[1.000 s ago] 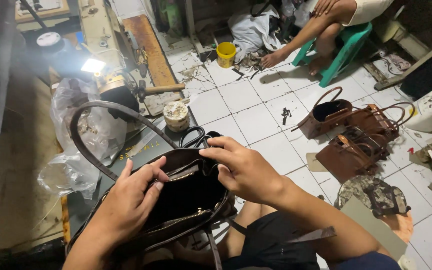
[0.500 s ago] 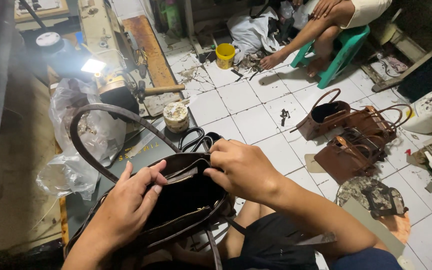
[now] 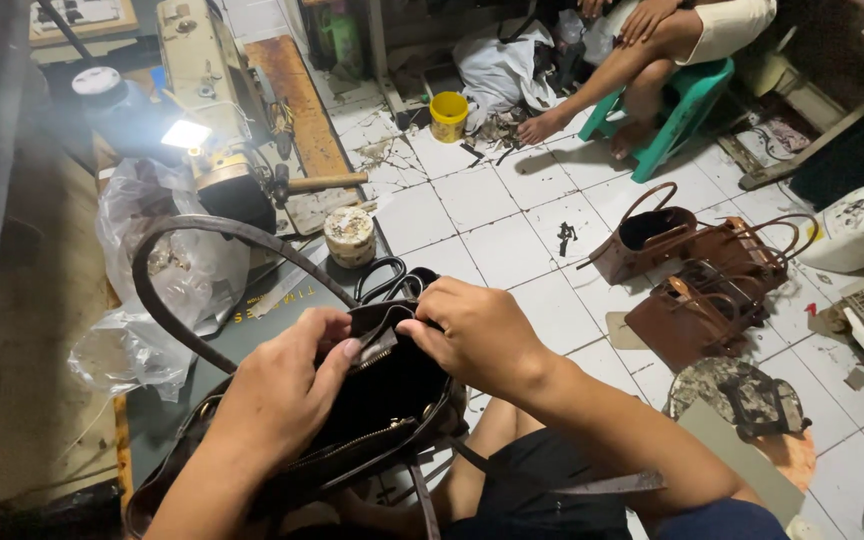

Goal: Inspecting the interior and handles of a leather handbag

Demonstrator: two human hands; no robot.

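Left hand (image 3: 287, 385), right hand (image 3: 477, 335) on dark handbag (image 3: 382, 400)

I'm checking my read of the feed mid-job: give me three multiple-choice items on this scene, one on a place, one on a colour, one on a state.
1. Where do the brown handbags lie?
A. On the white tiled floor, right of the hands
B. On the green stool
C. On the sewing machine

2. What colour is the small bucket on the floor?
A. Red
B. Yellow
C. Blue

3. In what state is the dark handbag in hand?
A. Zipped shut
C. Lying flat, untouched
B. Open at the top, both hands at its rim

Answers: 1 A, they sit grouped on the floor tiles. 2 B, it is plainly yellow. 3 B, the left hand and right hand pinch the rim above the dark lining.
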